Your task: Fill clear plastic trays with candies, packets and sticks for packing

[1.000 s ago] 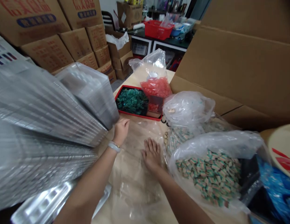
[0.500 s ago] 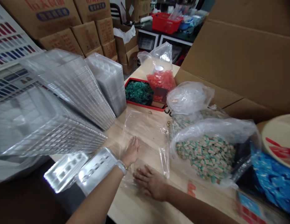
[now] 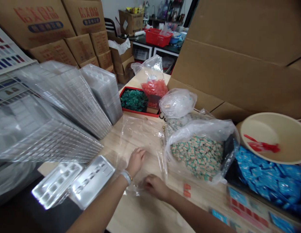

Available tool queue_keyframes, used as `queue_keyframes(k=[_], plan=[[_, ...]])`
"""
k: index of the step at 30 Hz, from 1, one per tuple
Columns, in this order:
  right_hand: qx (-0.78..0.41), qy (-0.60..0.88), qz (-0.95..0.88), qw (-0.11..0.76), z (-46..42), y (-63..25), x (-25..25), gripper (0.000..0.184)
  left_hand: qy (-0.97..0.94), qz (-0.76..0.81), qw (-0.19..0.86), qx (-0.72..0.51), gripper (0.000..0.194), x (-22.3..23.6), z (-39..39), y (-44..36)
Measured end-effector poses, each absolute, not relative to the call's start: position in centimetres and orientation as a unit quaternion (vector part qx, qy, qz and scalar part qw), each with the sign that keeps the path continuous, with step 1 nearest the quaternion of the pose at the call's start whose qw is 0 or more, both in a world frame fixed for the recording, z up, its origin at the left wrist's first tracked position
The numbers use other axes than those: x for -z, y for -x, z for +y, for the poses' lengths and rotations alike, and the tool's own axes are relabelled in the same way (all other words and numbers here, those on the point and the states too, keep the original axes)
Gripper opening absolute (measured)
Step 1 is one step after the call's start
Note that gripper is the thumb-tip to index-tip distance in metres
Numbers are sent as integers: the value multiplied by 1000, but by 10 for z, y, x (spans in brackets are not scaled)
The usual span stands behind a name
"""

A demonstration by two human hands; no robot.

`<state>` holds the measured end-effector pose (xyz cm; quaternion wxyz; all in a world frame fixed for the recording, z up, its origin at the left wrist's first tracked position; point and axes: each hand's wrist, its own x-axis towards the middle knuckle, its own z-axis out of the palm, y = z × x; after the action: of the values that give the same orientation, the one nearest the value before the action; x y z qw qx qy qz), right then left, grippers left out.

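Observation:
A large clear plastic bag (image 3: 150,136) lies flat on the wooden table in front of me. My left hand (image 3: 136,161), with a pale band at the wrist, rests over the middle of the bag, its fingers drawn together and curled. What is under those fingers, if anything, is hidden. Close by on the right, my right hand (image 3: 155,186) has its fingers bent into a pinch at the near end of the film. To the right sits an open plastic bag full of small tan and green packets (image 3: 198,155).
Stacked clear trays (image 3: 75,97) lean on the left, above shiny trays (image 3: 92,181). Behind lie a red-rimmed tray (image 3: 140,113) of green pieces and a bag of pink pieces (image 3: 154,87). Blue packets (image 3: 269,178) and a cream basin (image 3: 293,139) stand right, before tall cardboard (image 3: 237,58).
Both hands have gone from flat, spread fingers on the bag to curled fingers. The view has swung to the right, showing more of the basin and blue packets.

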<state>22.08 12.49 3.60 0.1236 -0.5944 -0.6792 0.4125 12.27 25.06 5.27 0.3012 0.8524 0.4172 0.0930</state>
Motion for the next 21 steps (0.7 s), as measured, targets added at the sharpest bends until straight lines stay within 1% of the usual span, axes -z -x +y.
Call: queue_keyframes(k=[4, 6, 8, 11, 14, 16, 17, 18, 20, 21], plan=[[-495, 612, -582, 205, 121, -224, -25, 13, -849, 439, 279, -89, 25, -40, 273, -163], [-492, 644, -533, 244, 129, -230, -29, 16, -849, 442, 276, -88, 23, -36, 284, -176], [-439, 680, -510, 291, 152, -246, -49, 20, -853, 432, 279, -88, 21, -37, 293, -181], [-301, 683, -557, 366, 221, -283, -107, 24, -861, 414, 280, -91, 23, -43, 297, -173], [-131, 665, -615, 403, 309, -321, -172, 24, -847, 455, 251, -111, 29, -40, 285, -149], [-41, 674, -623, 396, 358, -340, -200, 33, -818, 513, 230, -122, 35, -28, 269, -130], [-21, 685, -622, 379, 375, -345, -206, 35, -806, 528, 236, -124, 40, -20, 260, -122], [-16, 698, -617, 363, 387, -348, -207, 33, -796, 535, 250, -135, 43, -13, 253, -115], [-37, 722, -598, 346, 391, -345, -195, 25, -783, 515, 306, -167, 47, -2, 243, -106], [-53, 726, -589, 352, 385, -340, -183, 26, -773, 502, 337, -191, 46, 0, 242, -103]])
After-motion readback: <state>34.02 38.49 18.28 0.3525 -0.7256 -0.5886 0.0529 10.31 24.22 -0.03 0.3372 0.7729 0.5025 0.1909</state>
